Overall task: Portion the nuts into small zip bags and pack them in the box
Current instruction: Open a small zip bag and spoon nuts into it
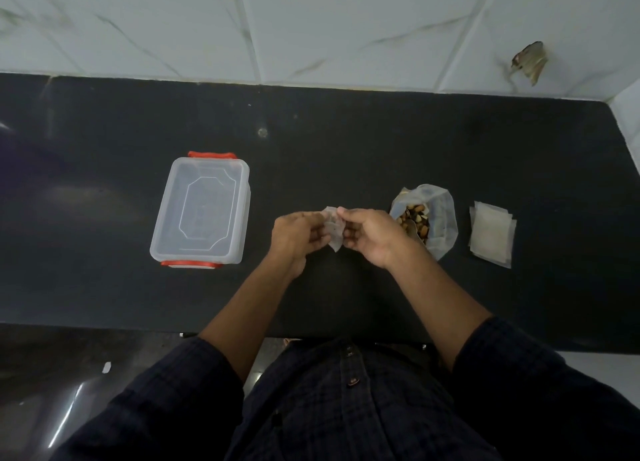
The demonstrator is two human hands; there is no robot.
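Both hands pinch one small translucent zip bag (333, 230) above the black worktop (346, 141).

The left hand (296, 233) and the right hand (369, 233) each hold a side of the little bag with curled fingers, so both grips are clenched on it, between the box and the nuts. Left of the hands sits the clear rectangular plastic box (201, 212) with orange-red clips, its lid on. Just right of the right hand stands the open translucent bag of mixed brown nuts (427, 218), a metal spoon (414, 226) resting inside it. Further right, apart from it, lies a flat stack of empty small zip bags (491, 233). Dark checked sleeves cover the upper arms.
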